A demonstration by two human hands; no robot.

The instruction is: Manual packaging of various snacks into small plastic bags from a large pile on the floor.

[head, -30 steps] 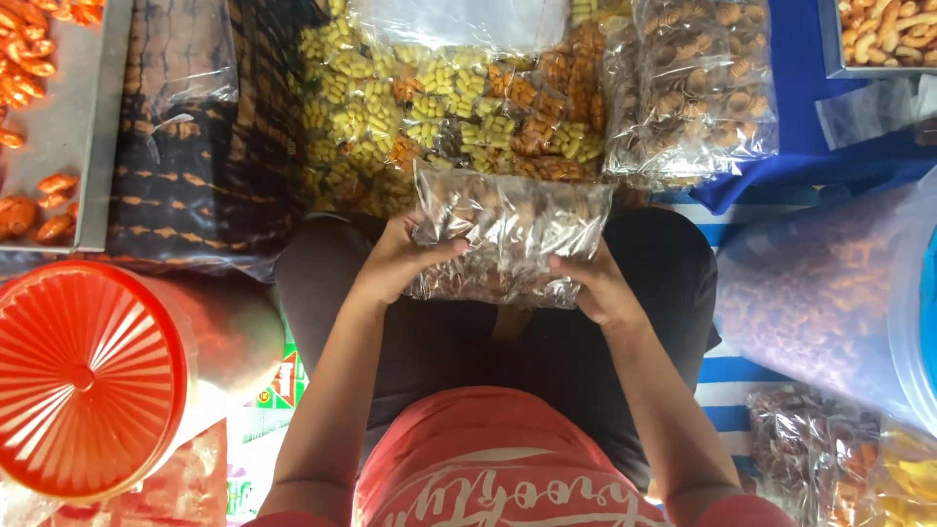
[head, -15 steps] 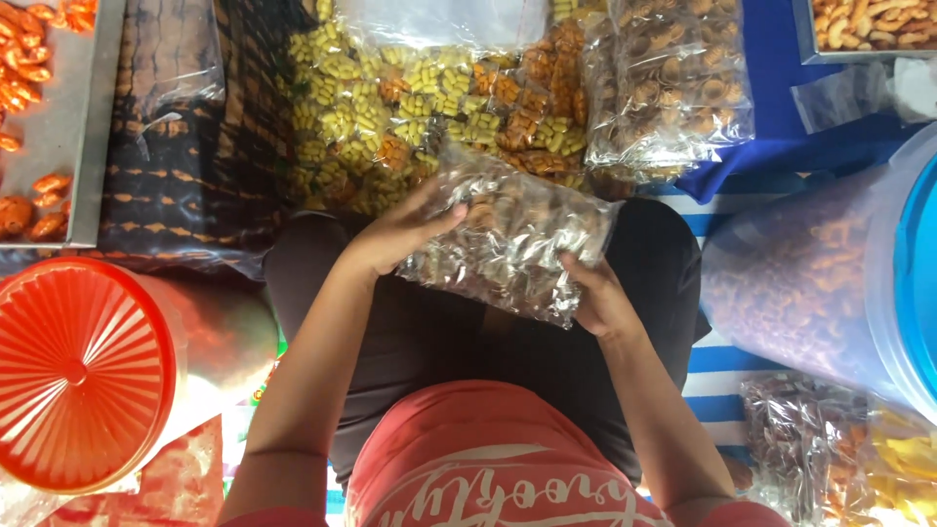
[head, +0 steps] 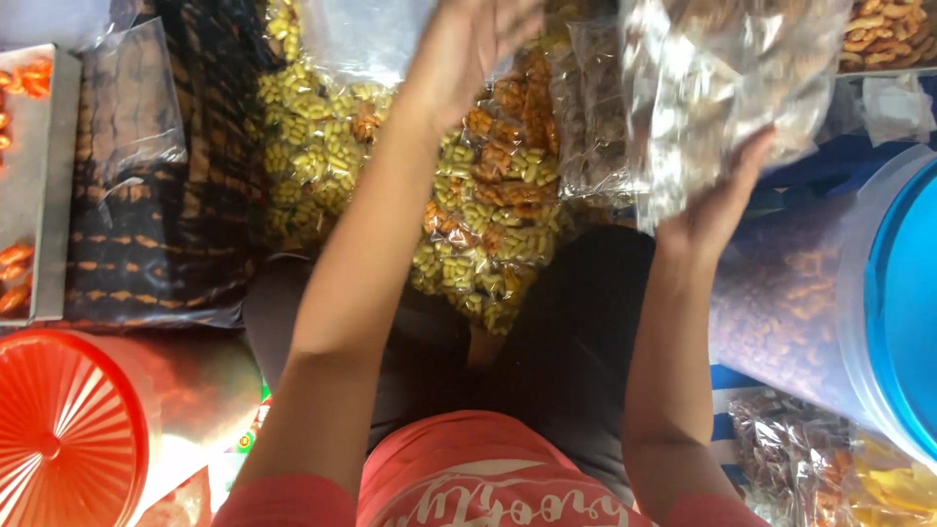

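Right hand (head: 717,210) is pressing its palm and spread fingers against the underside of a clear bag of brown snacks (head: 727,88), which is sitting raised at upper right, blurred, above the blue cloth (head: 830,161). Left hand (head: 478,39) is reaching toward the top edge with fingers open and loose, gripping nothing, hovering over the heap of packets of yellow and orange snacks (head: 468,205). A clear tub with a blue lid (head: 830,303) is standing just right of the right forearm; an orange-lidded jar (head: 88,429) is lying at lower left.
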